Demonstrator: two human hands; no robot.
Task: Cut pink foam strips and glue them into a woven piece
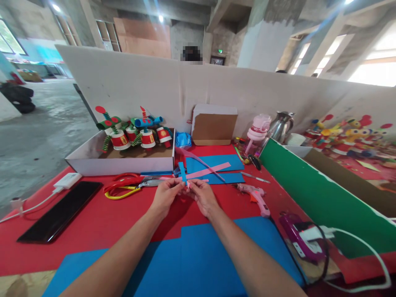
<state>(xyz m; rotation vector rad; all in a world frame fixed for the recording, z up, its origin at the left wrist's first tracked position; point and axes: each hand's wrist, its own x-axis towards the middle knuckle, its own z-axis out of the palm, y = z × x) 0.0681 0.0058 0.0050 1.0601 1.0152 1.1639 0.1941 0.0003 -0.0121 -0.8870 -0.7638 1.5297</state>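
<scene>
Over the red table (102,218), my left hand (165,196) and my right hand (202,196) meet, fingers pinched together. Between them they hold crossed paper strips: a short blue strip (182,172) standing up from my left fingers and a long pink strip (208,170) running back to the right. The pinch point is partly hidden by my fingers. A large blue sheet (198,260) lies under my forearms.
Red-handled scissors (130,185) lie left of my hands, a pink glue gun (256,196) to the right. A white box (120,159) of paper figures stands behind, with blue sheets (216,167), a black slab (62,214), a pink bottle (258,130), a kettle (280,126) and a green board (321,202).
</scene>
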